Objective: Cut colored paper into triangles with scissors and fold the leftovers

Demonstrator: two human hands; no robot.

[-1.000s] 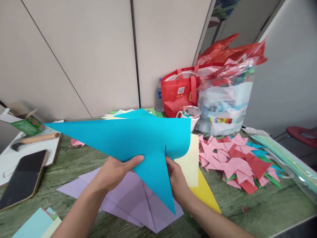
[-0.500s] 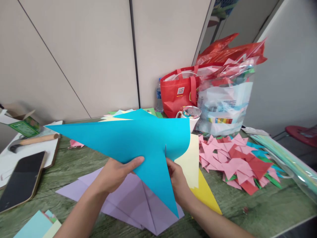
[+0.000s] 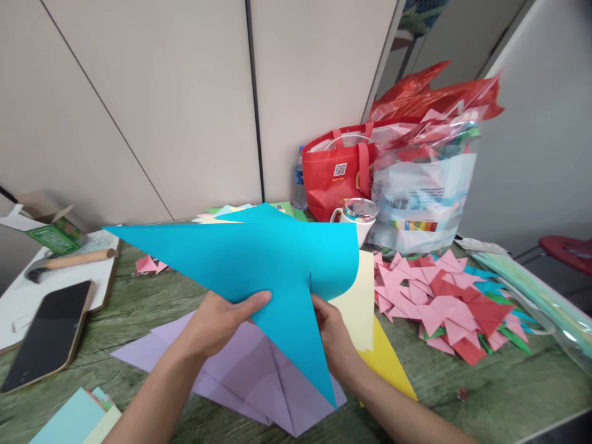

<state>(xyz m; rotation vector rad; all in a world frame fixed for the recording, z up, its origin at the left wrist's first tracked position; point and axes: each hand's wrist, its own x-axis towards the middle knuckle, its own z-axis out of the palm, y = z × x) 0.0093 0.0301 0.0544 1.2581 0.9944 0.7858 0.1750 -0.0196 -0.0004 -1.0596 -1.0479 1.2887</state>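
A large sheet of bright blue paper (image 3: 259,259), folded with a long point to the left, is held up in front of me. My left hand (image 3: 226,320) grips its lower edge, thumb on the near face and fingers behind. My right hand (image 3: 330,330) is closed beside the paper's lower right edge, its fingertips partly behind the sheet. Just above it a thin blade of scissors (image 3: 310,280) shows at the top of a cut; the handles are hidden. Right of the cut the paper curls over. Under my hands lie folded purple paper sheets (image 3: 245,382).
Cream paper (image 3: 363,302) and yellow paper (image 3: 393,364) lie to the right, beside a pile of pink and red folded pieces (image 3: 430,296). Behind stand a mug (image 3: 358,213), red bag (image 3: 328,179) and plastic bag (image 3: 420,197). At left are a phone (image 3: 49,333) and hammer (image 3: 69,262).
The whole view has shifted slightly, with things appearing a little further right. The blue paper's left point has swung slightly up and right. Both hands keep their hold.
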